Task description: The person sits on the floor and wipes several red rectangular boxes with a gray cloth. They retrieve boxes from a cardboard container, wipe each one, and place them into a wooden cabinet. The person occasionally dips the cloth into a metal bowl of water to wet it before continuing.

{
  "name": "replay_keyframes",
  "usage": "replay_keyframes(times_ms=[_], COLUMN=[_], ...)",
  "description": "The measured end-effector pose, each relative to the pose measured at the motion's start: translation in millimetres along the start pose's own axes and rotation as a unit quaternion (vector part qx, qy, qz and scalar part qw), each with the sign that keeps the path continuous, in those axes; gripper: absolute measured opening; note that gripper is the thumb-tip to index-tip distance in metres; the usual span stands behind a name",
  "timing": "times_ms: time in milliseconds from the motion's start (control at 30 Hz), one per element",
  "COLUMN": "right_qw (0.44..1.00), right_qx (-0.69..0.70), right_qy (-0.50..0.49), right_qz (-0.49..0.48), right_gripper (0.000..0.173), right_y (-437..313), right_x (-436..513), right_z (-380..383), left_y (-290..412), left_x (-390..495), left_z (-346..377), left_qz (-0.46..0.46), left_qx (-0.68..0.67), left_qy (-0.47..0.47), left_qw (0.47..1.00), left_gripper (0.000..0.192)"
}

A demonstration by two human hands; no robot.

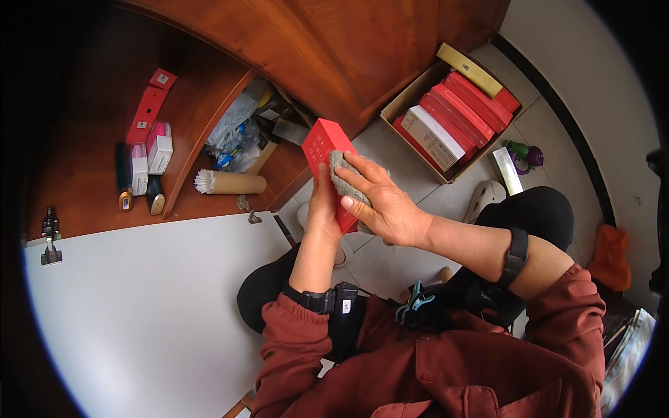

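Observation:
A red box [320, 143] with pale printing on one face is held up, tilted, before me. Around its lower left side my left hand [325, 209] grips it, the fingers partly hidden behind the box. My right hand [387, 204] presses a folded grey cloth [342, 180] against the box's right face. Part of the cloth hangs out below the right palm. On the floor beyond, an open cardboard box [413, 143] holds several red boxes [460, 112], a white box [436, 138] and a yellow box [470, 70].
An open wooden cabinet [209, 141] on the left holds small boxes, a brown cardboard tube [240, 183] and plastic bags [235, 136]. Its white door [157, 303] swings out at my left. Near my right knee are a pale clog [486, 198], a slim box [507, 170] and a purple-green object [525, 155].

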State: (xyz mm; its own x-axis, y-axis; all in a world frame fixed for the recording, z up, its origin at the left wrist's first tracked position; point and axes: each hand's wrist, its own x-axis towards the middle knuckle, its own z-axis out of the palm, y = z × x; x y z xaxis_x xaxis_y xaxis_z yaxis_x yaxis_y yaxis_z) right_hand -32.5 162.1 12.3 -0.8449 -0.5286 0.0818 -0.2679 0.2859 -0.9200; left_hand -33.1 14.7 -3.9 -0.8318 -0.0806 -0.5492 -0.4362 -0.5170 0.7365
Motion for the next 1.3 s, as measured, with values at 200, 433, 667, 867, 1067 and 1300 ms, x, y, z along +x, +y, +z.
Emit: replay_keyframes(times_ms=[200,433,667,867,1067,1300], right_qw=[0.988,0.953,0.798,0.976,0.994,0.98], right_qx=[-0.019,0.138,0.529,0.065,-0.078,-0.12], right_qy=[0.126,0.181,0.217,0.207,-0.055,-0.015], right_qz=[0.088,0.198,0.193,0.002,-0.056,-0.157], right_gripper=[0.052,0.036,0.022,0.043,0.052,0.052], right_y=[27,32,15,26,1,-6], right_x=[44,50,54,60,17,0], right_z=[-35,-33,-53,-50,-21,-10], left_y=[-19,-11,9,13,13,17], left_x=[-38,-40,-43,-38,-21,-18], left_z=[34,32,34,33,12,2], left_qz=[-0.056,0.046,0.029,-0.107,-0.043,0.008], left_qx=[0.094,0.257,0.046,-0.107,-0.115,-0.064], left_qy=[-0.068,-0.072,-0.111,-0.18,-0.113,-0.112], left_qw=[0.992,0.963,0.992,0.972,0.986,0.992], left_gripper=[0.058,0.055,0.066,0.064,0.063,0.064])
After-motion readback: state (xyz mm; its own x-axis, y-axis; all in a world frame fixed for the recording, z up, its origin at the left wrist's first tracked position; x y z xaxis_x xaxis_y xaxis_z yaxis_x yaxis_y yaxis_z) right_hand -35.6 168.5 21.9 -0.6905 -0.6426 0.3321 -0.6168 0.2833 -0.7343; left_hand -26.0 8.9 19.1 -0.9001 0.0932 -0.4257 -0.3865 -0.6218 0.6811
